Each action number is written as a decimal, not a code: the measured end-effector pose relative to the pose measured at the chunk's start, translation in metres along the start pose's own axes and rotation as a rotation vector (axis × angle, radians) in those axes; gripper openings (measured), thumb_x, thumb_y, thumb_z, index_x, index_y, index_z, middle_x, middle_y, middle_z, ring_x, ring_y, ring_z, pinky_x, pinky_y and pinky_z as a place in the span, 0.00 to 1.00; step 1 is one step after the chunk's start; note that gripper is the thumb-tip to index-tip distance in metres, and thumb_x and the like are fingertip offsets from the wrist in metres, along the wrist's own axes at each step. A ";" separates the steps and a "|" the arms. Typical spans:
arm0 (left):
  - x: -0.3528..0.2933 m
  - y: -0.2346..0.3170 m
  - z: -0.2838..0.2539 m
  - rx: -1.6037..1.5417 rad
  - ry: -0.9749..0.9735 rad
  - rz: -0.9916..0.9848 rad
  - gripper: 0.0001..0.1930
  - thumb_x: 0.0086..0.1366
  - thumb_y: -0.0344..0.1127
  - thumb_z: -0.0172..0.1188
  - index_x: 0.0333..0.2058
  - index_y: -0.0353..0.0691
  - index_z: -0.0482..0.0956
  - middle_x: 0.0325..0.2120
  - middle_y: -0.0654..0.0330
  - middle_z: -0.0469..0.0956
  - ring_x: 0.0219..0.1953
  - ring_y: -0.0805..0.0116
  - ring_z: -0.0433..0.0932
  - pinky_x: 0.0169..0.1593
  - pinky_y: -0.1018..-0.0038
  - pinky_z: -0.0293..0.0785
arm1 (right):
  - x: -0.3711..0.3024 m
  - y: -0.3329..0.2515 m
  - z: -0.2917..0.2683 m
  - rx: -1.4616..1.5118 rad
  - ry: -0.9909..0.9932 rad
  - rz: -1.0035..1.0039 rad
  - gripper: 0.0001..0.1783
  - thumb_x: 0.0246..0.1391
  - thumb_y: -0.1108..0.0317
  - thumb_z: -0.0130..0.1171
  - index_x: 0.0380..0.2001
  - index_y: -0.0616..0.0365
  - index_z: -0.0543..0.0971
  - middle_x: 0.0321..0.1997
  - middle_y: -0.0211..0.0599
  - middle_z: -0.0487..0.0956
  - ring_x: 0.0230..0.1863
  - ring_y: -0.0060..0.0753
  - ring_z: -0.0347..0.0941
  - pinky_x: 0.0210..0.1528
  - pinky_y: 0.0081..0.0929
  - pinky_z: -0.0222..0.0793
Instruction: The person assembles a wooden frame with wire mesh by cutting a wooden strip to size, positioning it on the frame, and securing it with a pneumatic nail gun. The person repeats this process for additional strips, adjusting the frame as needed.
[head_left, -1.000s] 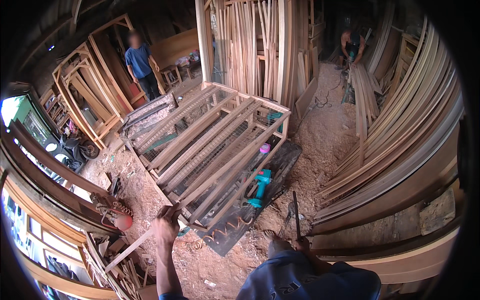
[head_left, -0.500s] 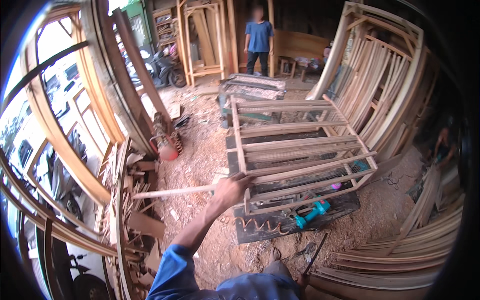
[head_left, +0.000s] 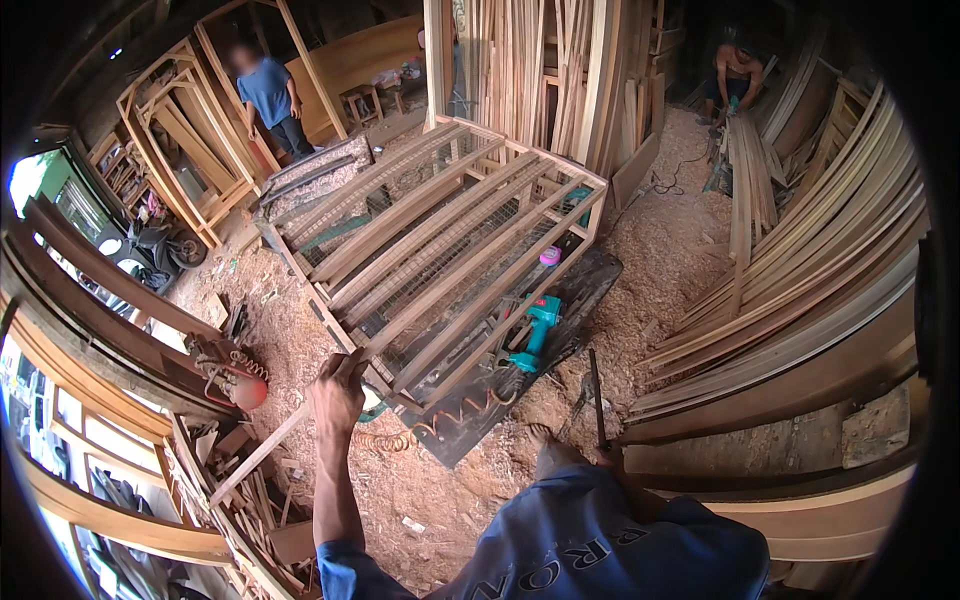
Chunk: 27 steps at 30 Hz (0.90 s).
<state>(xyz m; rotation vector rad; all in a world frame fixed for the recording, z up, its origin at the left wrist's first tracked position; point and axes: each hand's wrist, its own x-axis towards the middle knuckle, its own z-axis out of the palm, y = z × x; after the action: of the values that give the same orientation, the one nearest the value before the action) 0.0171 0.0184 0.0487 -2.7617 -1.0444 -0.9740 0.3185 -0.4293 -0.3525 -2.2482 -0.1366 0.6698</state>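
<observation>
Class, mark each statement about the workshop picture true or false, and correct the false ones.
1. The left hand grips a light wooden strip. True.
2. The right hand holds the teal power tool. False: it holds a dark, slender bar; the tool is in neither hand.
3. The coiled hose is blue. False: it is orange.
4. Wood shavings lie over much of the floor. True.
5. The standing person is right of the upright timber. False: left of it.

Room above shavings (head_left: 440,525), frame (head_left: 460,274) obstructing (coiled hose (head_left: 395,441))
</observation>
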 end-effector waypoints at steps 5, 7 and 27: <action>0.004 0.001 0.001 -0.010 -0.002 0.033 0.10 0.65 0.35 0.64 0.43 0.48 0.88 0.30 0.63 0.84 0.23 0.67 0.81 0.21 0.71 0.73 | -0.012 -0.015 -0.005 -0.005 0.002 -0.025 0.20 0.47 0.57 0.69 0.38 0.60 0.80 0.31 0.45 0.83 0.34 0.44 0.82 0.38 0.42 0.75; 0.005 0.002 0.002 -0.024 -0.004 0.038 0.10 0.65 0.35 0.64 0.43 0.48 0.88 0.30 0.63 0.84 0.23 0.68 0.81 0.20 0.71 0.72 | -0.018 -0.021 -0.008 -0.020 0.006 -0.008 0.20 0.48 0.57 0.70 0.38 0.60 0.80 0.31 0.45 0.83 0.34 0.44 0.82 0.38 0.41 0.75; 0.005 0.012 0.009 -0.024 -0.029 0.086 0.10 0.69 0.39 0.61 0.45 0.48 0.87 0.29 0.64 0.83 0.20 0.72 0.77 0.15 0.74 0.65 | -0.004 0.008 -0.001 -0.051 -0.064 0.001 0.26 0.46 0.48 0.74 0.37 0.59 0.81 0.33 0.45 0.84 0.38 0.45 0.82 0.42 0.41 0.75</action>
<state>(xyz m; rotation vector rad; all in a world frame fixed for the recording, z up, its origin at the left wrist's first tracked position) 0.0322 0.0138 0.0468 -2.8220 -0.9142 -0.9449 0.3145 -0.4373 -0.3559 -2.2761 -0.1866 0.7472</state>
